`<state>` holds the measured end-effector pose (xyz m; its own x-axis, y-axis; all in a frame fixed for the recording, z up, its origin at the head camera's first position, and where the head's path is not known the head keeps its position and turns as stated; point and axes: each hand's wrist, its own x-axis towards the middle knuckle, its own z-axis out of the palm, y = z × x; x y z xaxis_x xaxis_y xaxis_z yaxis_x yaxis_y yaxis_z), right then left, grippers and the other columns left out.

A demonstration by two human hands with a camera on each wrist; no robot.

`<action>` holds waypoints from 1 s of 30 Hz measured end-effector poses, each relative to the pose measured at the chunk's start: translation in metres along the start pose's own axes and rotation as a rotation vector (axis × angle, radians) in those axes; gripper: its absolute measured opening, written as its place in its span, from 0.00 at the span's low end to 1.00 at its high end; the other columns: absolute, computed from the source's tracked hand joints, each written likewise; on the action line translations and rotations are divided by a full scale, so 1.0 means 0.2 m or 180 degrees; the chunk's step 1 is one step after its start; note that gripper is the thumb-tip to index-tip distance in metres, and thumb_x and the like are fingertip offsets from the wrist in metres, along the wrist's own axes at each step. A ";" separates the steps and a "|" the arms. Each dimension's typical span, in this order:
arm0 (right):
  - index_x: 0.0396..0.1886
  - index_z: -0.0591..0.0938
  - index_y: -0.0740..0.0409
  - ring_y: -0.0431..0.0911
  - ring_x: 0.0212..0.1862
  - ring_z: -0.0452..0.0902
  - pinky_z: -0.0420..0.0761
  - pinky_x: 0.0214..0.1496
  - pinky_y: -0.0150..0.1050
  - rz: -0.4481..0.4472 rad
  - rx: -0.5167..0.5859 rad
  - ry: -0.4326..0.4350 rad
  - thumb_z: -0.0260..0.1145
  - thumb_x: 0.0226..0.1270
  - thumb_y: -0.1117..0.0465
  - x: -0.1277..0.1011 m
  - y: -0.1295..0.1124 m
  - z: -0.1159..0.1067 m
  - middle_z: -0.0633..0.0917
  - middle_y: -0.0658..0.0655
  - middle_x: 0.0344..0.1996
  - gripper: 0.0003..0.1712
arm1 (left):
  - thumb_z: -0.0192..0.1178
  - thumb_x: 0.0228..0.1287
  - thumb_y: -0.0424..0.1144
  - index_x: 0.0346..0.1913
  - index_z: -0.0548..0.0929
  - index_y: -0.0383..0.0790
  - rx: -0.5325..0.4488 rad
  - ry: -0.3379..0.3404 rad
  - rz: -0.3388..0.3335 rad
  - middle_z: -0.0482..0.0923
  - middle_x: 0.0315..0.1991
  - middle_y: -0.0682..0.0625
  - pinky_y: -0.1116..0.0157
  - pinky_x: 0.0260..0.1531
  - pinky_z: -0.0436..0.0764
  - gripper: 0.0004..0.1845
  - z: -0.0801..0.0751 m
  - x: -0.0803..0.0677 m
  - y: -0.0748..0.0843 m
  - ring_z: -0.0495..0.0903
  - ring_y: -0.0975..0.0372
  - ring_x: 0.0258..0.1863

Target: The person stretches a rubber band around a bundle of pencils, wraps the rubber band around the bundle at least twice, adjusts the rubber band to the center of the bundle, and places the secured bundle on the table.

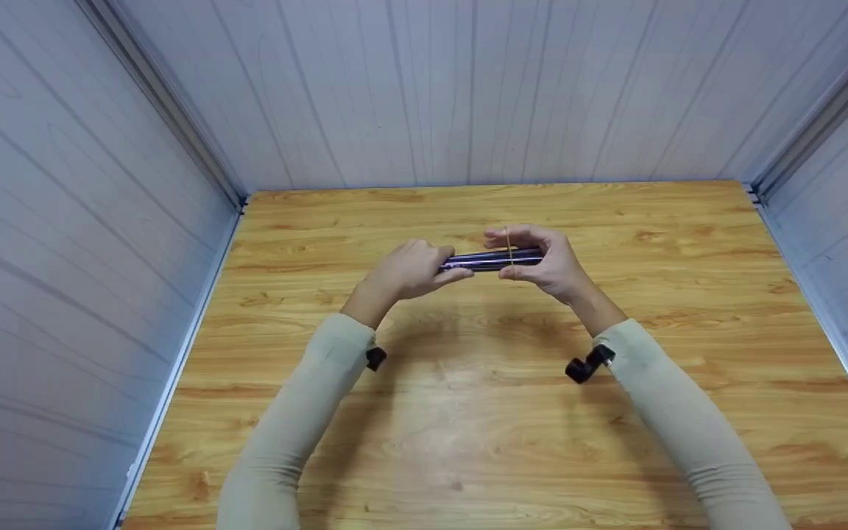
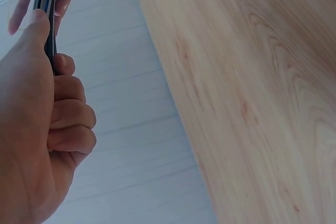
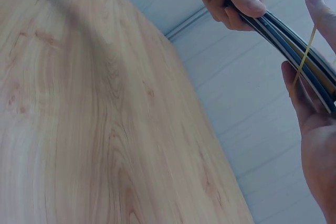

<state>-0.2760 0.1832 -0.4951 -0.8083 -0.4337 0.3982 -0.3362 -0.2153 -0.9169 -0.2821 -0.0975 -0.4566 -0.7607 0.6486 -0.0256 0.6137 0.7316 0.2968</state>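
Note:
A bundle of slim, dark pen-like sticks [image 1: 479, 262] lies level between both hands, above the table. My left hand [image 1: 413, 271] grips one end of it, the thumb stretched along the sticks and the other fingers curled under, as the left wrist view also shows. A thin yellow rubber band [image 3: 306, 53] is stretched over the spread thumb and fingers of my right hand [image 1: 553, 261] and crosses the bundle. The other end of the sticks sits inside that hand's spread. The left palm hides the near end. One brownish stick shows among the dark ones in the right wrist view.
The wood-grain table [image 1: 453, 412] lies beneath both hands. Pale panelled walls stand behind the table [image 1: 431, 96], at its left [image 1: 63, 258] and at its right [image 1: 843, 184]. Black camera mounts [image 1: 580, 369] stick out from the sleeves at both wrists.

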 end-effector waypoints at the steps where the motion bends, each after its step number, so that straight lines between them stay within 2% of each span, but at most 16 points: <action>1: 0.65 0.84 0.77 0.44 0.64 0.93 0.92 0.57 0.34 0.0021 -0.0041 0.0004 0.87 0.62 0.65 0.00 0.00 0.00 0.94 0.50 0.63 0.35 | 0.56 0.87 0.63 0.44 0.83 0.37 0.0045 0.0001 0.0011 0.70 0.27 0.53 0.63 0.31 0.68 0.29 0.00 0.00 0.00 0.70 0.60 0.27; 5: 0.60 0.86 0.81 0.42 0.59 0.95 0.93 0.53 0.33 0.0109 -0.0234 -0.0003 0.85 0.64 0.70 0.01 -0.01 0.01 0.96 0.44 0.57 0.29 | 0.55 0.87 0.64 0.44 0.84 0.37 0.0277 -0.0048 0.0068 0.71 0.27 0.53 0.60 0.32 0.72 0.30 0.02 0.01 0.01 0.72 0.59 0.27; 7: 0.58 0.87 0.81 0.41 0.58 0.95 0.93 0.53 0.33 0.0124 -0.0228 -0.0030 0.83 0.65 0.73 0.01 -0.02 0.01 0.96 0.45 0.56 0.25 | 0.55 0.87 0.64 0.45 0.85 0.36 0.0368 -0.0073 0.0106 0.71 0.27 0.52 0.57 0.33 0.76 0.31 0.04 0.01 0.01 0.72 0.58 0.27; 12: 0.55 0.87 0.83 0.40 0.58 0.95 0.92 0.54 0.33 -0.0069 -0.0082 -0.0146 0.79 0.69 0.75 0.03 -0.03 0.01 0.96 0.50 0.53 0.19 | 0.55 0.88 0.62 0.47 0.85 0.34 0.0449 -0.0133 0.0201 0.70 0.26 0.51 0.52 0.36 0.84 0.30 0.08 0.00 0.01 0.72 0.57 0.27; 17: 0.56 0.88 0.82 0.43 0.59 0.95 0.92 0.57 0.35 -0.0250 0.0047 -0.0257 0.77 0.71 0.74 0.05 -0.08 0.01 0.96 0.52 0.54 0.18 | 0.54 0.89 0.61 0.45 0.85 0.34 0.0400 -0.0186 0.0211 0.67 0.26 0.53 0.54 0.35 0.82 0.30 0.12 0.01 0.01 0.71 0.58 0.27; 20: 0.56 0.89 0.79 0.43 0.60 0.95 0.92 0.56 0.34 -0.0290 0.0042 -0.0283 0.76 0.71 0.76 0.05 -0.10 0.02 0.96 0.52 0.54 0.16 | 0.53 0.89 0.61 0.45 0.84 0.35 0.0313 -0.0194 0.0106 0.68 0.27 0.52 0.56 0.34 0.78 0.30 0.13 0.02 0.00 0.71 0.58 0.28; 24: 0.54 0.91 0.77 0.43 0.61 0.94 0.92 0.54 0.33 -0.0387 0.0081 -0.0386 0.77 0.69 0.76 0.03 -0.11 0.04 0.96 0.53 0.55 0.15 | 0.52 0.90 0.62 0.48 0.85 0.35 0.0290 -0.0201 -0.0128 0.74 0.30 0.49 0.55 0.37 0.80 0.31 0.14 0.03 -0.03 0.73 0.57 0.30; 27: 0.53 0.92 0.75 0.44 0.63 0.93 0.91 0.57 0.34 -0.0521 0.0049 -0.0585 0.80 0.68 0.72 0.01 -0.11 0.07 0.95 0.54 0.56 0.16 | 0.51 0.90 0.62 0.49 0.86 0.34 0.0300 -0.0239 -0.0363 0.76 0.33 0.47 0.53 0.40 0.82 0.32 0.14 0.03 -0.05 0.73 0.56 0.32; 30: 0.53 0.92 0.75 0.44 0.66 0.92 0.89 0.65 0.34 -0.0711 -0.0112 -0.0772 0.82 0.66 0.66 0.00 -0.12 0.10 0.94 0.54 0.59 0.20 | 0.50 0.90 0.63 0.50 0.86 0.35 0.0201 -0.0277 -0.0560 0.76 0.33 0.48 0.54 0.40 0.80 0.32 0.14 0.03 -0.07 0.73 0.57 0.31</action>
<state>-0.2594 0.1710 -0.4728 -0.5754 -0.5758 0.5808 -0.5121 -0.3000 -0.8048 -0.2889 -0.0973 -0.4882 -0.8379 0.5234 -0.1549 0.4872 0.8451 0.2202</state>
